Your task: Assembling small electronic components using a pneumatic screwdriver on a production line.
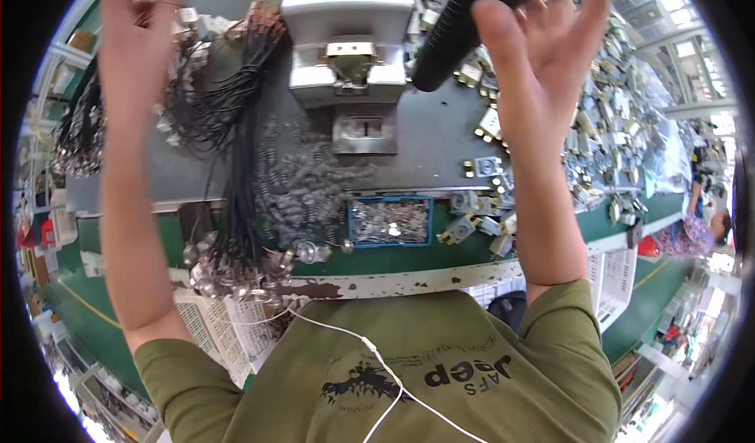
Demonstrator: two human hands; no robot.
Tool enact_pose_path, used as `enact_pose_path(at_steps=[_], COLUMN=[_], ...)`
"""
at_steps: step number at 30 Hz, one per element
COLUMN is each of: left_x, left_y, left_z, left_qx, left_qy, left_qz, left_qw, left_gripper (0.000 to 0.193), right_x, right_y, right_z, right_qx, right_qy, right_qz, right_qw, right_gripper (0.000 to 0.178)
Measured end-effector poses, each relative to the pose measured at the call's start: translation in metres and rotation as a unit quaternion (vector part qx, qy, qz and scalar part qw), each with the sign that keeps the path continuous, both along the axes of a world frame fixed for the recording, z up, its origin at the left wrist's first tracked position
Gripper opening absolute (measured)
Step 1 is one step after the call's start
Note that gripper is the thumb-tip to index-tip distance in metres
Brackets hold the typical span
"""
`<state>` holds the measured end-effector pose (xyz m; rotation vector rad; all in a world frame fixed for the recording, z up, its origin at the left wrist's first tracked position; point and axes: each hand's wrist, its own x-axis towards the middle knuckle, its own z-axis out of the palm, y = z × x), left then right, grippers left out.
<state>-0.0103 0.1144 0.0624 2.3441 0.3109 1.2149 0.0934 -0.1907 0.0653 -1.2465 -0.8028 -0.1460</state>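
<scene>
My left hand (145, 30) is raised at the upper left, above a bundle of black cables (244, 121) with copper-coloured tips. Motion smears its fingers, so I cannot make out whether they hold anything. My right hand (543, 66) is raised at the upper right, by a black ribbed cylindrical tool (452, 46). The thumb lies over the tool, and the other fingers are partly hidden behind it. Between my hands stands a white and grey fixture (346, 14) with a metal bracket-like piece (351, 59) in its front. A slotted metal block (365, 134) sits before it.
Loose springs (303, 183) lie beside the cables. A blue tray (351, 224) of small metal pieces rests near the bench edge (409, 282). Many boxy metal parts (609, 121) cover the right side, near a clear plastic bag (667, 156). White baskets (613, 282) stand below. Another person (696, 235) is at far right.
</scene>
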Motion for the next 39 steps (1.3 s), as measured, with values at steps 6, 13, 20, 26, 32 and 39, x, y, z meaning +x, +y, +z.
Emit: enact_pose_path(at_steps=[6,13,20,26,32,39], left_x=[0.013,0.002,-0.051,-0.025,-0.019,-0.020], left_y=[0.119,0.048,-0.060,-0.066,-0.058,-0.060], left_z=[-0.043,-0.023,-0.043,-0.084,-0.093,-0.100], left_qx=[0.093,0.273,0.296,0.375,0.380,0.347], left_qy=[0.285,0.128,0.332,0.312,0.307,0.321], left_qz=[0.036,0.031,-0.139,-0.144,-0.172,-0.195], left_qw=[0.953,0.953,0.885,0.861,0.856,0.860], left_gripper=[0.045,0.030,0.019,0.007,0.007,0.002], right_x=[0.068,0.099,0.058,0.009,-0.009,-0.015], right_y=[-0.060,-0.061,-0.071,-0.076,-0.069,-0.064], right_z=[-0.064,-0.119,-0.087,-0.088,-0.088,-0.080], right_qx=[-0.369,-0.630,-0.404,-0.230,-0.202,-0.223], right_qy=[-0.222,-0.387,0.015,0.249,0.314,0.283], right_qz=[-0.188,-0.199,-0.066,0.129,0.191,0.226], right_qw=[0.883,0.643,0.912,0.932,0.908,0.905], right_gripper=[0.031,0.032,0.031,0.032,0.035,0.043])
